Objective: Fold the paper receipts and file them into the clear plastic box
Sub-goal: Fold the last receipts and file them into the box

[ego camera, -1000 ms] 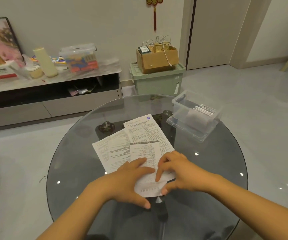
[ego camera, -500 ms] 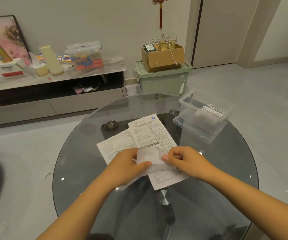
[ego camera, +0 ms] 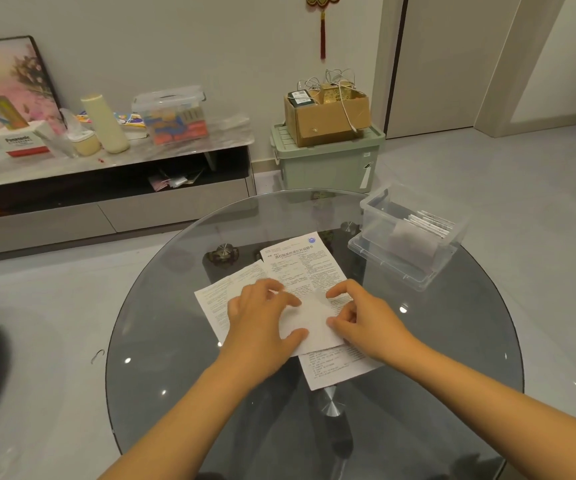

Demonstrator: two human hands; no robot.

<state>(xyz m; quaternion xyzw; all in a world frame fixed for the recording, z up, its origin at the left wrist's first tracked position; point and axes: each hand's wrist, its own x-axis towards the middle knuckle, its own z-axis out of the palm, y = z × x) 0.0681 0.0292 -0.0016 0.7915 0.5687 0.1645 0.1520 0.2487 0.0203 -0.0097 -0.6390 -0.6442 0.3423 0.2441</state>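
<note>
From the head view, the folded receipt [ego camera: 309, 318] is lying on the printed sheets [ego camera: 300, 271] at the middle of the glass bench [ego camera: 175, 341], and I judge the fold could be skewing: the loose sheets beneath may be sliding, or getting picked up too. The left hand [ego camera: 258, 317] is pinching its left edge, thumb under, fingers arching above. The right hand [ego camera: 359, 320] is pinching the right edge, forefinger reaching forward. The clear plastic box [ego camera: 407, 237] is sitting well apart, far right.
</note>
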